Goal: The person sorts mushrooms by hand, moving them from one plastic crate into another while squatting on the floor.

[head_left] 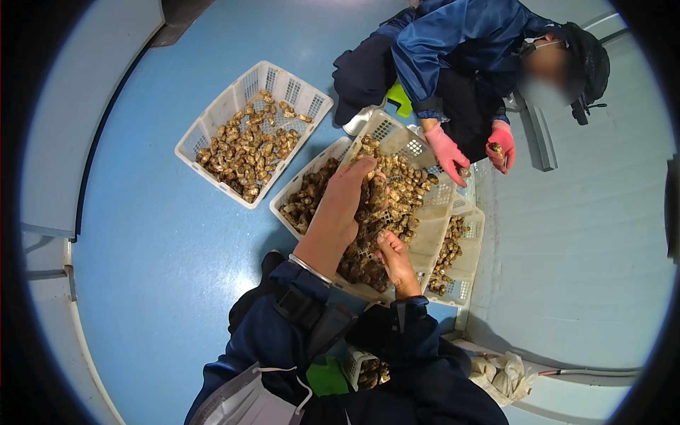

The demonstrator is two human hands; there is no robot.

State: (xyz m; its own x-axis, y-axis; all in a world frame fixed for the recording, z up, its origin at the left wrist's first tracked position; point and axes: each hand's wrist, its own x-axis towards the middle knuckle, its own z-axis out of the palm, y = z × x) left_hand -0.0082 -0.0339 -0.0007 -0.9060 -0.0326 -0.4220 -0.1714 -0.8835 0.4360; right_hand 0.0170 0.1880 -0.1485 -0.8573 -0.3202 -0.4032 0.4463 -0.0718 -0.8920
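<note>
My left hand (345,202) reaches forward over the heap of brown shells (404,191) in the tilted white plastic basket (428,237) in front of me, fingers curled down into the pile. Nearer my body, my right hand (394,256) is closed on a brown shell at the near side of the same heap. Both my sleeves are dark blue. Across the basket a person in a blue jacket crouches; one pink-gloved hand (446,150) rests on the basket's far rim, the other (501,146) holds a shell.
A second white basket (248,92) of shells stands on the blue floor at the upper left. Another basket (301,185) lies under the tilted one, and one more (467,265) on its right. A small basket (358,367) sits by my knees. Crumpled white gloves (504,374) lie at lower right.
</note>
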